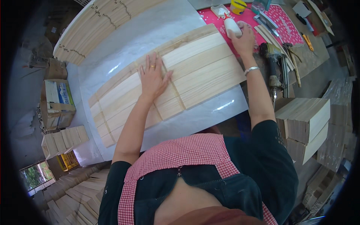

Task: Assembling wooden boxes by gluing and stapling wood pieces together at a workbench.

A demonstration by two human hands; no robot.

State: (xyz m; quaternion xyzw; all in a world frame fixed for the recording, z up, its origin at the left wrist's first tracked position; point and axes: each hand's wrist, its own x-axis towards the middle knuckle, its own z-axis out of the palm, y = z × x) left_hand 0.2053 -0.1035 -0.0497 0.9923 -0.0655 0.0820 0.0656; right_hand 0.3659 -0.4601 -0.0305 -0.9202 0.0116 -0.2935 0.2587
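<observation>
A broad panel of pale wooden boards (204,69) lies on the white-covered table, crossed by a few narrow darker strips. My left hand (153,79) rests flat on its middle, fingers spread, with a ring on one finger. Past the panel's right end, my right hand (244,41) is closed around a white squeeze bottle (233,27) with a red nozzle, like a glue bottle. The bottle tilts over a pink patterned sheet (288,30). Some of the fingers round the bottle are hidden behind it.
A pneumatic tool (273,63) lies right of my right forearm, beside thin wood strips (275,41). Beyond are a yellow tub (238,6) and an orange-handled cutter (308,42). Stacked boards (305,116) stand at right; a large slatted panel (93,28) lies far left, above a cardboard box (58,105).
</observation>
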